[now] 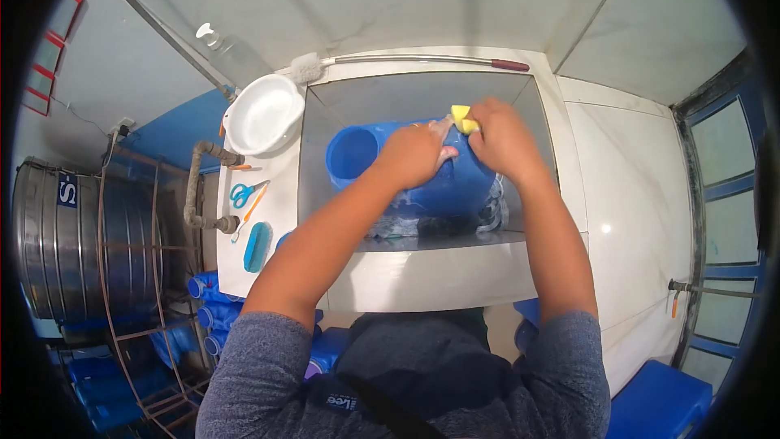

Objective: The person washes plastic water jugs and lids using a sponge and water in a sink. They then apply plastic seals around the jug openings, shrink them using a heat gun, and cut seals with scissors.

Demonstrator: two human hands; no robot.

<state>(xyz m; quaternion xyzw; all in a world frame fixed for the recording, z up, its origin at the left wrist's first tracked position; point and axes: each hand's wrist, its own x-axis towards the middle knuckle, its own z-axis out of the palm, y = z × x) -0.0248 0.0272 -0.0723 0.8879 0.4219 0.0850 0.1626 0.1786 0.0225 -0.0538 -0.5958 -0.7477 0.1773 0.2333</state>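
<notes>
A large blue plastic container (414, 195) lies on its side in a grey basin (341, 223), its round opening (355, 154) facing left. My left hand (413, 156) rests over the top of the container, fingers bent. A whitish, translucent scrap (441, 125) shows at those fingertips; I cannot make out what it is. On the right side of the container, my right hand (497, 132) is closed around a yellow sponge (461, 116), which touches the upper surface close to my left fingers. Under the container lies wet, crumpled grey-white material (493, 210).
A long-handled brush (406, 59) lies along the back ledge. Left of the basin are a white bowl (264, 115), blue scissors (240, 194), a toothbrush (250, 211) and a teal brush (257, 247). A pump bottle (223, 49) stands behind. A pipe (195, 187) juts up at the counter's left edge.
</notes>
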